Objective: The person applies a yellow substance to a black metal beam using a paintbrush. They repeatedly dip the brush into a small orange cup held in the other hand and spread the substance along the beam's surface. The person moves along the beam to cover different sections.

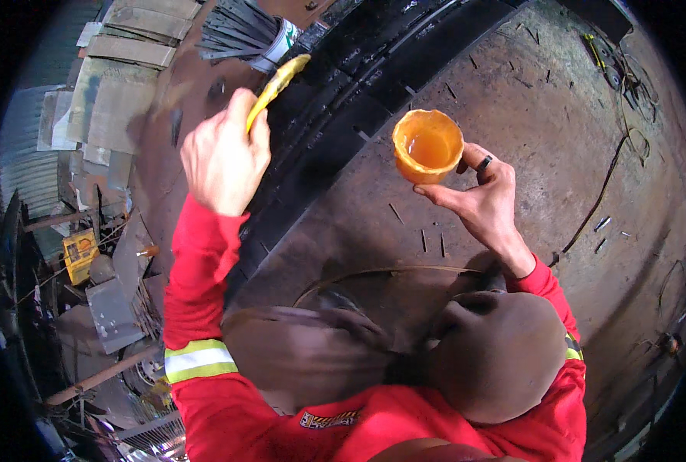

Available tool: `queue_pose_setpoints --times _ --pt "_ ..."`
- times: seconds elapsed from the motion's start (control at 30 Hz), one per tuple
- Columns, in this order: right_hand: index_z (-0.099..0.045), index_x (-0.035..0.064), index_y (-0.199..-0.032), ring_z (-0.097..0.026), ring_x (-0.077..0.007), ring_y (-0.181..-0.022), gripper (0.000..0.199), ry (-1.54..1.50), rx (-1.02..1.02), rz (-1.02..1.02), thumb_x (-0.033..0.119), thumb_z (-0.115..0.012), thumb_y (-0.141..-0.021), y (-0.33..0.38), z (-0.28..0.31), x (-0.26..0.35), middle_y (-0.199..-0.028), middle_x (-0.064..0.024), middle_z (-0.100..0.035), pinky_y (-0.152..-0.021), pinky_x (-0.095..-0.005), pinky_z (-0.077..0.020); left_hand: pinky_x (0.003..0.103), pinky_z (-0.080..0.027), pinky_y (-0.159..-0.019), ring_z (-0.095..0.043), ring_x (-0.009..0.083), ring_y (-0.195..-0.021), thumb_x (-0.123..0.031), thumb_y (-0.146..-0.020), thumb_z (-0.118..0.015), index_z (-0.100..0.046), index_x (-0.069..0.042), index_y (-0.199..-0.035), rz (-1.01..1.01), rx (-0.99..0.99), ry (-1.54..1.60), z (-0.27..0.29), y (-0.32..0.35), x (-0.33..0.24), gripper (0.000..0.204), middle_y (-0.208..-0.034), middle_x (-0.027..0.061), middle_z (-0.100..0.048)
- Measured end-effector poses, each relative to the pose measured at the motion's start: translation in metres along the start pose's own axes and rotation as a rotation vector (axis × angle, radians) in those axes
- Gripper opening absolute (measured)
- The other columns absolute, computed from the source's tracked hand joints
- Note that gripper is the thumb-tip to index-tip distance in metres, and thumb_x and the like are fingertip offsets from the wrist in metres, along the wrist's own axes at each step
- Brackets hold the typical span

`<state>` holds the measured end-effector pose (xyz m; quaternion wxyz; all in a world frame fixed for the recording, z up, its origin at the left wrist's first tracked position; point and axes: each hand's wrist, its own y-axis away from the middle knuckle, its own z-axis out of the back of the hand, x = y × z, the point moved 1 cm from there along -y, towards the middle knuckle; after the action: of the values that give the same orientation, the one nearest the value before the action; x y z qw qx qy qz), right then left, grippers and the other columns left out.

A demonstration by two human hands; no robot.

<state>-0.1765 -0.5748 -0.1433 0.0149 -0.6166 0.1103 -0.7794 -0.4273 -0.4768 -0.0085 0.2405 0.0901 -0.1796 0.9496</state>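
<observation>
Scrap metal sheets (119, 85) litter the left floor. One left hand (221, 154) grips one yellow brush handle (276, 86) above one black tyre (358, 92); one right hand (485, 200) clasps one orange cup (427, 146) of liquid, raised over the rusty floor (543, 123).

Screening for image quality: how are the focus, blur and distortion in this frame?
Head view: strong fisheye bending with a black rim; the left hand and its yellow-coated brush are slightly motion-blurred; the right hand and its orange glue-smeared cup look sharp.
</observation>
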Motion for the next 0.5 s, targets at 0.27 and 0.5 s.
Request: queue_pose_setpoints --times 0.27,0.5 --pt "-0.068 0.0004 -0.112 -0.067 -0.0185 -0.090 0.058 -0.051 0.006 0.056 0.020 -0.089 -0.062 0.004 -0.005 -0.008 -0.097 -0.0107 -0.071 -0.082 -0.0315 -0.0513 0.037 -0.047 -0.056 -0.060 0.0248 -0.067 -0.011 -0.080 -0.069 -0.066 -0.014 -0.097 -0.292 0.012 -0.027 -0.002 -0.002 0.017 0.018 -0.074 0.0062 -0.051" --pt "-0.068 0.0004 -0.112 -0.067 -0.0187 -0.088 0.057 -0.061 -0.011 0.070 0.020 -0.089 -0.062 0.006 -0.006 -0.008 -0.096 -0.0107 -0.071 -0.080 -0.0305 -0.0514 0.036 -0.051 -0.055 -0.064 0.0231 -0.070 -0.012 -0.080 -0.062 -0.066 -0.015 -0.100 -0.499 0.104 -0.315 -0.035 -0.032 -0.011 0.020 -0.078 0.0073 -0.058"
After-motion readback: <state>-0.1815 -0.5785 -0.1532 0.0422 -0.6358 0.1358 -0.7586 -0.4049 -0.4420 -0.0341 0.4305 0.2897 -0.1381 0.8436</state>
